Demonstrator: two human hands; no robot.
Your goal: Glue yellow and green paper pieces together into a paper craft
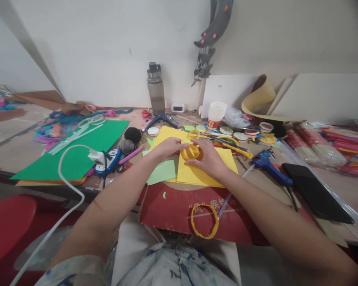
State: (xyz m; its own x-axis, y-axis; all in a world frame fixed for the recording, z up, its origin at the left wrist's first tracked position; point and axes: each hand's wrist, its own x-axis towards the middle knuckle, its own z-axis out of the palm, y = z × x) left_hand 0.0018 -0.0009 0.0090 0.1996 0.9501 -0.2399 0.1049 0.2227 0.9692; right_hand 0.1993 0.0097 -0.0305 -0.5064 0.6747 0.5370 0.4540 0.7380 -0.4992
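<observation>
Over the yellow paper (207, 174), my left hand (170, 148) and my right hand (208, 157) meet at a small yellow ring-shaped piece (191, 152). My left fingers pinch its left edge. The right thumb and fingers curve round its other side. What the piece is made of is hard to tell. Light green paper (164, 171) lies under my left forearm, partly beneath the yellow sheets. A larger yellow ring (205, 221) rests on the red board (173, 204) near its front edge. A small green crescent (164, 195) also lies on this board.
A blue glue gun (270, 169) and black phone (314, 192) lie right. Green card (74, 151) and a blue power strip (107, 162) with a white cable (60, 167) are left. Behind stand a bottle (156, 91), paper cup (216, 116) and several small tubs.
</observation>
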